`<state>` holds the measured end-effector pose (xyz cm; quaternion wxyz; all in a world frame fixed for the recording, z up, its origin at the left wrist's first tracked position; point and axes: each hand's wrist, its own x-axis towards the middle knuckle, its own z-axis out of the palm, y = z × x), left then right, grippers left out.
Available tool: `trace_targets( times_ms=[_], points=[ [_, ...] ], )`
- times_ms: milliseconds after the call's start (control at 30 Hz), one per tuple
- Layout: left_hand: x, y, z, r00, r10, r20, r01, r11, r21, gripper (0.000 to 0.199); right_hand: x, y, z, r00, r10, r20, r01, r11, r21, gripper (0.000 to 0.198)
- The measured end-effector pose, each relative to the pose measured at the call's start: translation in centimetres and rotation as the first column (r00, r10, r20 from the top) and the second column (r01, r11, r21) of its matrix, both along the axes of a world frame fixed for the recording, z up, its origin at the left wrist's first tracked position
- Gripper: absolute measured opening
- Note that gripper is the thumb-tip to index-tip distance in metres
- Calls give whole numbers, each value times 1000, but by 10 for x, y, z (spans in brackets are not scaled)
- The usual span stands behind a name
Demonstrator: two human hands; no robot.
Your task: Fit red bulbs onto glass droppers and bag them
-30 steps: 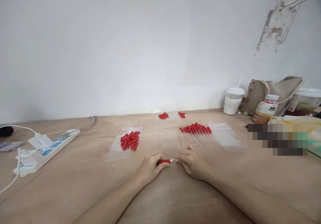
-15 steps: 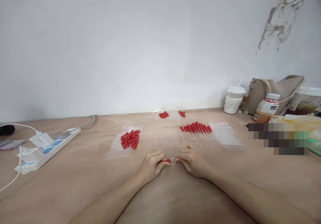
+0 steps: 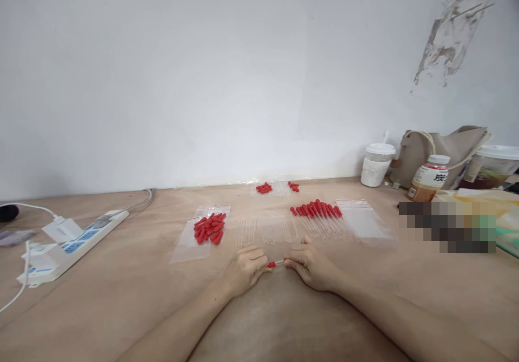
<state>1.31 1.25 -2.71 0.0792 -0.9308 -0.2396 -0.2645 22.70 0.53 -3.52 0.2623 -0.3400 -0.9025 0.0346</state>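
My left hand (image 3: 246, 269) is closed around a red rubber bulb (image 3: 272, 264), whose open end shows past the fingertips. The bulb sits on the end of a clear dropper tube (image 3: 279, 263). My right hand (image 3: 308, 265) pinches that tube from the other side, and its far length is hidden behind the fingers. Just beyond my hands lie rows of bare clear tubes (image 3: 276, 229). To the left, a heap of red bulbs (image 3: 210, 228) rests on a clear plastic bag (image 3: 184, 245). Droppers with red bulbs fitted (image 3: 318, 213) are fanned out at the right.
Another clear bag (image 3: 365, 222) lies right of the droppers. Small red bulbs (image 3: 264, 188) lie against the wall. A power strip (image 3: 83, 243) with cables is at the left. A lidded cup (image 3: 377, 165), a bottle (image 3: 428, 179) and a grey bag (image 3: 460, 141) stand at the right.
The left fingers have shifted slightly left on the bulb, leaving more of its red end showing. Both hands keep hold. The whole view has shifted slightly.
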Motion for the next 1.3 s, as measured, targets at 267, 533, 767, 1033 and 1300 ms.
trace_targets(
  times_ms=[267, 533, 767, 1033, 1300],
  points=[
    [-2, -1, -4, 999, 39, 11, -39, 999, 20, 31, 0, 1, 1, 1000, -9, -16, 9, 1000, 1, 29],
    [1, -7, -4, 988, 94, 120, -67, 975, -212, 16, -1, 0, 1, 998, 43, -52, -41, 998, 51, 26],
    [6, -12, 0, 985, 76, 153, -30, 958, -284, 16, -3, -2, -1, 996, 41, -73, -37, 998, 57, 26],
    [6, -8, 1, 959, 111, 262, -12, 935, -354, 19, -7, -5, 3, 997, -12, -75, 13, 1000, 12, 25],
    [-7, 0, 0, 893, 380, 242, -258, 872, -416, 34, 15, 6, 18, 898, -439, -38, 440, 897, 46, 27]
  ],
)
